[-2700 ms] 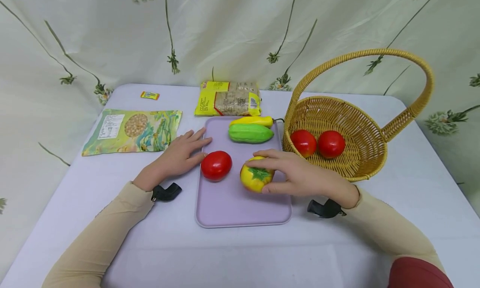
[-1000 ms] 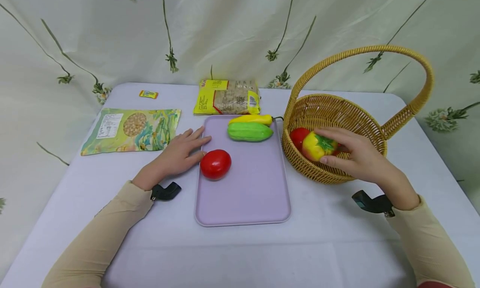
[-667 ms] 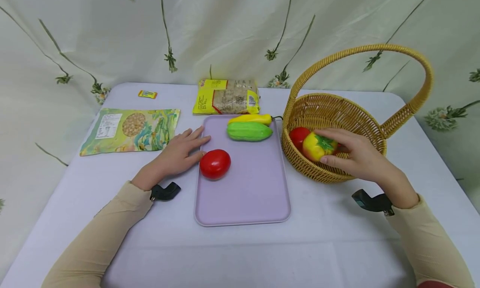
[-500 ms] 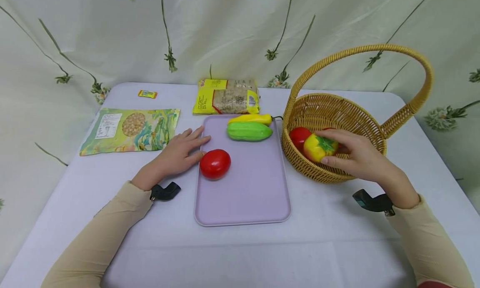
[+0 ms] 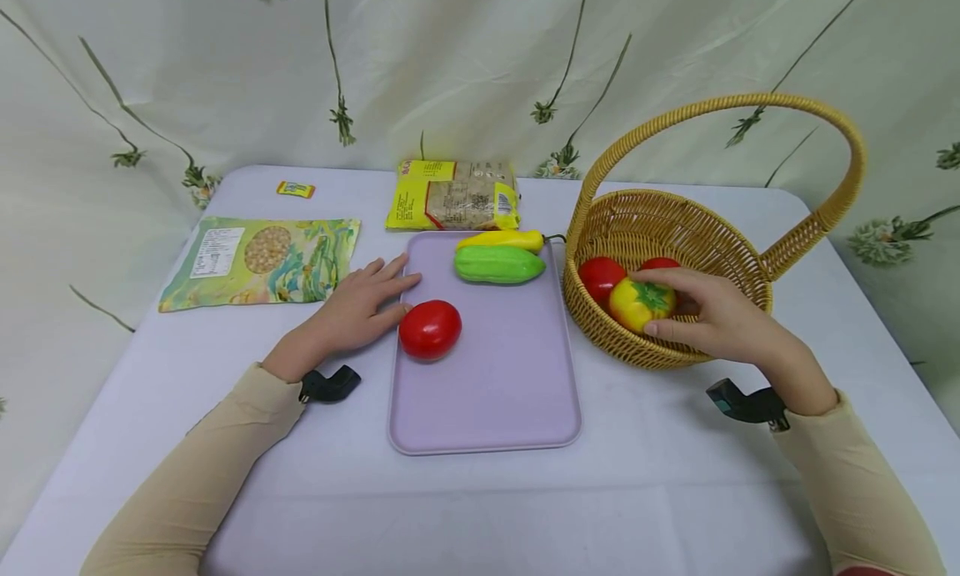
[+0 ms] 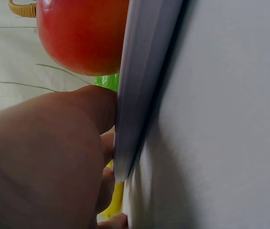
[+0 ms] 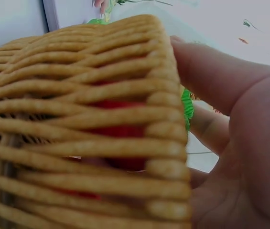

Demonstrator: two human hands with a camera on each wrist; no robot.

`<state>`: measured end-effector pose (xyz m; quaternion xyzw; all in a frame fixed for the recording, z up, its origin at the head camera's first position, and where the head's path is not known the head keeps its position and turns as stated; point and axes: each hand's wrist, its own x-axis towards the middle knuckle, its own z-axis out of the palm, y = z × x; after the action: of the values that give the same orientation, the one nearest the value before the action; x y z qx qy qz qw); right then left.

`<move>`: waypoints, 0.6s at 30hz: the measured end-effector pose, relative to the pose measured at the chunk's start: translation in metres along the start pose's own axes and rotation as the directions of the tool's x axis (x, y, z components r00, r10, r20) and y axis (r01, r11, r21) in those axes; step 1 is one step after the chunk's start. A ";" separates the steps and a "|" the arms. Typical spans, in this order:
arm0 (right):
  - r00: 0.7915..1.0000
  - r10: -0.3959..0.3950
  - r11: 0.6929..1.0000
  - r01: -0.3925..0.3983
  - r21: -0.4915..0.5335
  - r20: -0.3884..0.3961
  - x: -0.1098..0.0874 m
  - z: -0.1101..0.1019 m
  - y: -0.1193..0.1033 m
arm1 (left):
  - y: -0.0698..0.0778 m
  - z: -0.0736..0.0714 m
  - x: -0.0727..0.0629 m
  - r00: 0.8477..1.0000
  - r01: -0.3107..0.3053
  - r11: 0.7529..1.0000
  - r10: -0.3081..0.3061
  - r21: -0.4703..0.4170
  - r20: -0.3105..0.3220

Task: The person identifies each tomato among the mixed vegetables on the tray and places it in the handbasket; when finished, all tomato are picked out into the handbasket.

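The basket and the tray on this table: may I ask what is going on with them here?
A person's right hand holds a yellow fruit in the mouth of the wicker basket, close to two red fruits. The left hand rests against the left edge of the lilac tray. On the tray lie another red fruit, a green vegetable and a yellow pepper.
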<state>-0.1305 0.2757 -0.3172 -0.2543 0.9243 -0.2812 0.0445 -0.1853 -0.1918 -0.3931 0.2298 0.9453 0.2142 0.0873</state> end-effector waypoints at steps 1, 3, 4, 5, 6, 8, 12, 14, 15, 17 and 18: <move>1.000 -0.001 1.000 0.001 0.005 0.002 0.000 0.000 0.001 | 0.000 0.000 0.000 1.000 0.000 1.000 0.000 0.000 -0.001; 1.000 -0.003 1.000 0.003 0.007 0.012 0.000 0.001 0.003 | -0.001 0.000 0.000 1.000 -0.001 1.000 0.001 -0.001 -0.001; 1.000 -0.006 1.000 0.005 0.005 0.018 0.001 0.001 0.005 | -0.001 0.000 0.000 1.000 0.000 1.000 0.000 0.000 -0.001; 1.000 -0.011 1.000 0.011 -0.002 0.025 0.001 0.002 0.006 | -0.001 0.000 0.000 1.000 0.001 1.000 -0.001 0.002 -0.001; 0.999 -0.019 1.000 0.020 -0.010 0.033 0.001 0.003 0.007 | -0.001 0.000 0.000 1.000 0.003 1.000 -0.003 0.002 0.000; 0.998 -0.034 0.999 0.036 -0.024 0.051 0.002 0.004 0.010 | -0.001 0.001 0.000 1.000 0.004 1.000 -0.004 0.002 0.003; 0.996 -0.057 0.997 0.060 -0.050 0.061 0.005 0.008 0.013 | -0.001 0.001 0.000 1.000 0.005 1.000 -0.005 0.000 0.002; 0.997 -0.053 0.997 0.056 -0.057 0.062 0.006 0.009 0.014 | -0.001 0.000 -0.001 1.000 0.004 1.000 -0.004 -0.001 -0.001; 0.997 -0.051 0.997 0.054 -0.059 0.062 0.006 0.009 0.014 | 0.000 0.000 -0.001 1.000 0.003 1.000 -0.003 -0.001 -0.002; 0.997 -0.047 0.997 0.051 -0.060 0.064 0.007 0.010 0.014 | 0.000 0.000 -0.001 1.000 0.003 1.000 -0.003 -0.001 -0.003; 0.997 -0.048 0.997 0.052 -0.059 0.067 0.007 0.010 0.014 | 0.001 0.000 -0.001 1.000 0.002 1.000 -0.002 -0.002 -0.003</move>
<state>-0.1408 0.2775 -0.3327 -0.2874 0.9239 -0.2454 0.0599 -0.1844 -0.1918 -0.3927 0.2287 0.9455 0.2153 0.0862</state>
